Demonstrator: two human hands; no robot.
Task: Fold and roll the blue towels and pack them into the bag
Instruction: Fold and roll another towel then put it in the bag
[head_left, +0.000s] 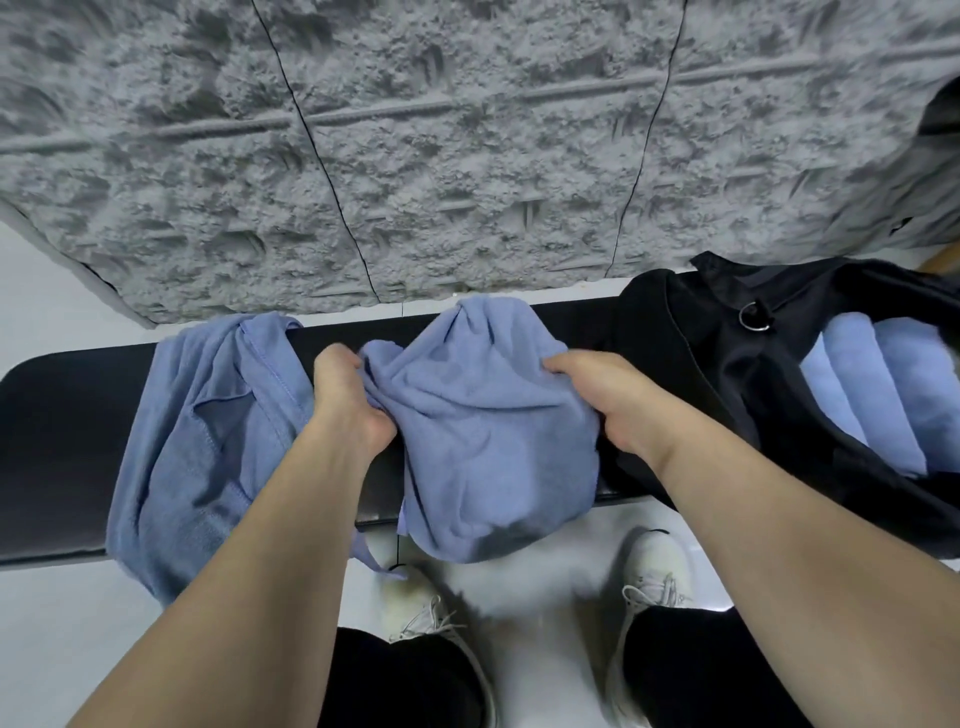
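Observation:
A crumpled blue towel (483, 431) lies across the middle of the black bench (57, 441), its lower edge hanging over the front. My left hand (348, 400) grips its left side and my right hand (608, 400) grips its right side. A second blue towel (208, 447) lies loose and rumpled on the bench to the left, draped over the front edge. At the right stands the open black bag (691, 374), with rolled blue towels (883, 384) lying inside it.
A rough grey stone-textured wall (467, 145) rises just behind the bench. A metal ring (753, 316) hangs on the bag's strap. Below the bench are the pale floor and my white shoes (657, 571).

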